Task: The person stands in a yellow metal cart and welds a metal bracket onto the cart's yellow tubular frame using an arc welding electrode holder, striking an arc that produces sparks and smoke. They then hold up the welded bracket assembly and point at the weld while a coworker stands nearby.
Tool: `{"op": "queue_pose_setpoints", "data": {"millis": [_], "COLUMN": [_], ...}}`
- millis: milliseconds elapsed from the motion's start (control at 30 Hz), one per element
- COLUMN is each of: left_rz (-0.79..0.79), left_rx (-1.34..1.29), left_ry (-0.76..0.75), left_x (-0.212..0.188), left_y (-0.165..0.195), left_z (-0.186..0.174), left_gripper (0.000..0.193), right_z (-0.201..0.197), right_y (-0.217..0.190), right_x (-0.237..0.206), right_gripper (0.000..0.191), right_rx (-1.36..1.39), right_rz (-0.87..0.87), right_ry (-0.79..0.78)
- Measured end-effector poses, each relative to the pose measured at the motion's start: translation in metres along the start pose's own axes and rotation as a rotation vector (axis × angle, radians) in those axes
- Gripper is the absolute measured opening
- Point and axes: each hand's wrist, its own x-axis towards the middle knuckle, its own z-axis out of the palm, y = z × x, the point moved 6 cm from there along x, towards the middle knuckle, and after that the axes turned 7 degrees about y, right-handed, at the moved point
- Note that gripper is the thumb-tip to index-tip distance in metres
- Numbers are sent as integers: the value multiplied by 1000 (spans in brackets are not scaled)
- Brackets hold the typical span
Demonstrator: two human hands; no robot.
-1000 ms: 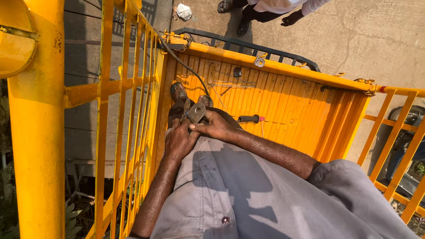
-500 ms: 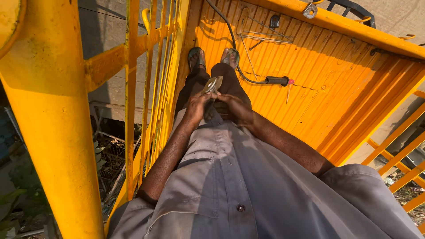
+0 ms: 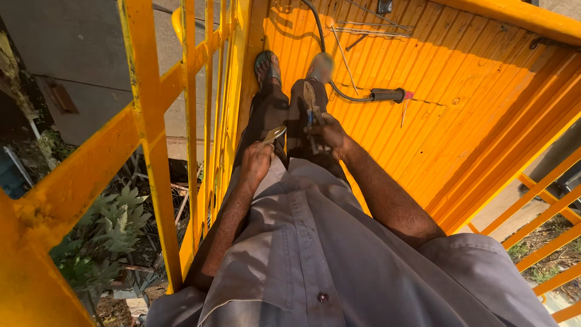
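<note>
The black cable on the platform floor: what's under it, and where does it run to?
The black cable lies on the yellow ribbed floor, beside thin metal rods. It ends at a black handle. Its upper end leaves the picture, and part of it passes behind the right shoe, hidden there.

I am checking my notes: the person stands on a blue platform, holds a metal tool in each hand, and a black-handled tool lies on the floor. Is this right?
Not quite: the head view shows the platform floor is orange-yellow, not blue. The left hand and right hand each hold a metal tool, and the black-handled tool lies on the floor.
</note>
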Motion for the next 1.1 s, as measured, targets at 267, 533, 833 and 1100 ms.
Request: {"op": "queue_pose_setpoints", "data": {"millis": [267,533,833,1100], "left_rz": [318,492,648,577], "left_rx": [249,104,184,214], "left_ry": [121,273,452,490], "left_x": [1,18,2,-13], "left_y": [32,111,191,205], "left_z": [6,-12,-18,3], "left_gripper": [33,23,26,25], "right_z": [-27,-74,-112,-150], "right_y": [11,-22,-96,-93], "right_x": [-11,-67,-146,-136], "right_gripper": [16,23,29,28], "right_rx": [-159,-436,-634,-655], "right_rz": [59,-277,-591,-475], "right_ry": [85,-55,-326,-322]}}
